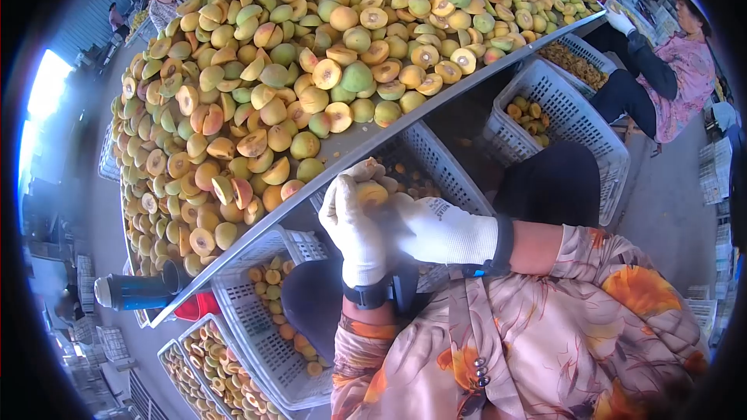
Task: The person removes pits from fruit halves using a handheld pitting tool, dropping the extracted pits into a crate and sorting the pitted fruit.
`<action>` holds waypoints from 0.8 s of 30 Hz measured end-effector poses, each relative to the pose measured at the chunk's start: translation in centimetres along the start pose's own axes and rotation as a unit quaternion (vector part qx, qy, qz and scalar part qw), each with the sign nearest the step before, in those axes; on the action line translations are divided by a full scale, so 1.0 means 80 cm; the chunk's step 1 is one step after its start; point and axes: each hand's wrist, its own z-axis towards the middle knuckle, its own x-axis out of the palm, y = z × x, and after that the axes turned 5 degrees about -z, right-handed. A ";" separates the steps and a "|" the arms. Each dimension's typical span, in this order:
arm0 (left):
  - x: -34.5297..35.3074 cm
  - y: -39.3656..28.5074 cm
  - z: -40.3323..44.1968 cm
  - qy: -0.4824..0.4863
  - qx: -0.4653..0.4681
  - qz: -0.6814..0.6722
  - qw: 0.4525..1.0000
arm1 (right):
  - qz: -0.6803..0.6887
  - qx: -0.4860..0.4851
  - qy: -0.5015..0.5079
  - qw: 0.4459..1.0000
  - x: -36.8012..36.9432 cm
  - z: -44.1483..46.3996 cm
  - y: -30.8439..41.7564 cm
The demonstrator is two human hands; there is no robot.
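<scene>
Both of my hands wear white knit gloves and meet just over the near edge of the metal table (445, 101). My left hand (352, 225) is closed around a yellow-orange peach half (371, 193). Pressed up against it from the right, my right hand (443, 229) is closed too. Its fingertips are blurred and partly hidden, so I cannot make out what they grip. A heap of halved green-yellow peaches (342, 74), many with brown centres showing, covers the table ahead. Below my hands a grey crate (443, 159) holds small brown pieces.
At my left, a crate (233, 295) contains peach halves, with fuller crates beyond. Another crate (599, 140) stands at right. A blue bottle (132, 292) lies at the table corner by a red object (197, 306). A person (677, 70) in a pink top sits at right; others work behind.
</scene>
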 end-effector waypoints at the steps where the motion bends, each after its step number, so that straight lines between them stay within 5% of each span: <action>1: -0.001 -0.002 -0.001 0.005 -0.013 -0.008 1.000 | 0.012 0.003 0.027 1.000 0.003 0.000 -0.002; 4: 0.006 -0.012 -0.009 0.024 -0.040 -0.040 0.998 | 0.214 0.017 0.024 0.976 0.005 -0.004 0.003; 11: 0.037 -0.030 -0.023 0.069 -0.037 -0.084 0.993 | 0.232 0.075 0.052 0.968 -0.047 -0.028 0.052; 13: 0.040 -0.042 -0.029 0.113 -0.050 -0.097 0.988 | 0.290 0.169 0.162 0.928 -0.081 -0.029 0.077; 16: 0.047 -0.056 -0.035 0.177 -0.027 -0.082 0.981 | 0.447 0.186 0.239 0.842 -0.093 -0.036 0.075; 24: 0.053 -0.073 -0.071 0.126 -0.080 -0.074 0.986 | 0.579 0.206 0.373 0.695 -0.101 -0.045 0.067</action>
